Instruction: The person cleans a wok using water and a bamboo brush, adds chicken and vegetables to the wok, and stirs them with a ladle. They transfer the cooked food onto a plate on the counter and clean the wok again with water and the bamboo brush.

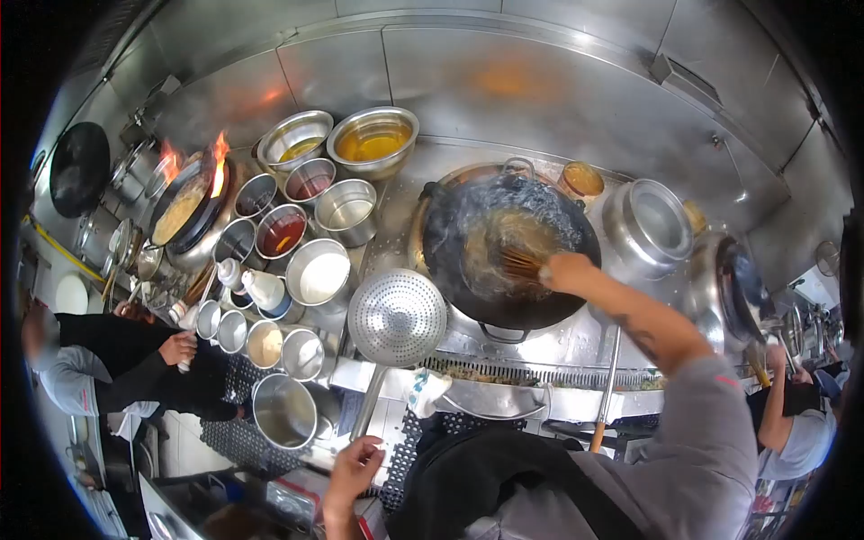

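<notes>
Right hand (pixel 567 273) on bamboo brush (pixel 522 265) (bristles down) in steaming wok (pixel 450 270).

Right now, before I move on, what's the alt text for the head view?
The person's right hand holds a bundled brush in a large dark wok of cloudy liquid. The left hand is by the handle of a perforated ladle. To the left, metal bowls hold liquids and flames rise at another wok.

We are in a restaurant kitchen: we see a big wok (pixel 540 310) at one o'clock, flames (pixel 220 165) at ten o'clock, and steel walls (pixel 504 76) at twelve.
</notes>
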{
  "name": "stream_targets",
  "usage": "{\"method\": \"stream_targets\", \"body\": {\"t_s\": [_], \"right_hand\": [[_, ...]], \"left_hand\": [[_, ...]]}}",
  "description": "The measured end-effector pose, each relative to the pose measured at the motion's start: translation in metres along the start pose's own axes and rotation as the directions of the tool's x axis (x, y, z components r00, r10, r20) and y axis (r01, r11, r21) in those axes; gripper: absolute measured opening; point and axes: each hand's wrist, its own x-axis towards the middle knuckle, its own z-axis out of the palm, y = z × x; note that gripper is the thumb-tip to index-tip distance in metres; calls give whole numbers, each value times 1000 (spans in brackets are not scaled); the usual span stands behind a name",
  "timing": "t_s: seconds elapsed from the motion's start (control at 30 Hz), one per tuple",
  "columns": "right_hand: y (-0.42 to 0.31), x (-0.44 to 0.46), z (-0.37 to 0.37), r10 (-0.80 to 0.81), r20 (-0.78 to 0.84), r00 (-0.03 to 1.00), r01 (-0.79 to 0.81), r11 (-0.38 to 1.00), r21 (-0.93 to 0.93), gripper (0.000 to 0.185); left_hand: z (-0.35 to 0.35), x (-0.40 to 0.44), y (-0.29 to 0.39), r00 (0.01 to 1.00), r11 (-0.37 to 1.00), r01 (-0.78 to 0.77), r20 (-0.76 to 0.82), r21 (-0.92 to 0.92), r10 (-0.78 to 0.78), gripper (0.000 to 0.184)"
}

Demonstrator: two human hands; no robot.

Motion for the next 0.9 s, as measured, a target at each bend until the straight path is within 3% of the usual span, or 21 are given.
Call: {"method": "stream_targets", "body": {"t_s": [0.07,0.13,0.2,0.23,0.3,0.4,0.5,0.53,0.6,0.63,0.67,0.7,0.77,0.83,0.87,0.9], "right_hand": [[46,-10,-5,72,-35,997,-74,995,-66,33],[62,22,-26,200,-137,970,-209,976,-55,33],[61,75,-13,131,-374,918,-154,988,-30,31],[50,105,7,300,-327,896,-287,954,88,32],[17,84,34,159,-347,924,-145,987,64,32],[31,26,28,80,-296,952,-39,989,141,33],[69,69,24,27,-353,935,34,986,165,38],[59,93,22,209,-362,909,-104,952,289,38],[14,103,7,261,-324,909,-142,927,347,40],[2,96,19,197,-337,921,-27,894,447,41],[-12,80,19,95,-250,964,21,906,424,41],[-12,74,44,-3,-315,949,102,949,298,37],[-2,30,36,-55,-204,977,108,961,256,35],[26,4,7,-15,-145,989,26,997,70,34],[61,36,27,57,-161,985,-59,998,-5,34],[67,61,16,94,-184,978,-91,996,25,35]], "left_hand": [[20,8,32,989,996,-87,120,0,86,20],[70,47,67,900,918,-394,225,53,373,24],[126,90,107,715,700,-693,294,176,634,34],[154,113,120,624,570,-781,285,255,728,36],[193,152,122,527,371,-818,313,440,790,27],[220,182,98,665,392,-734,467,554,583,23],[225,198,95,685,392,-720,492,573,538,24],[226,201,90,684,395,-721,492,569,538,24],[227,212,82,679,398,-726,490,561,547,24],[227,215,80,686,396,-719,496,571,532,24],[228,216,79,694,395,-714,505,578,514,25],[228,220,79,699,389,-708,510,589,501,25],[228,219,77,680,394,-720,465,571,567,25],[221,218,82,686,422,-718,461,553,562,26],[218,220,84,674,423,-730,461,537,577,26],[216,222,86,660,424,-743,459,518,595,26]]}}
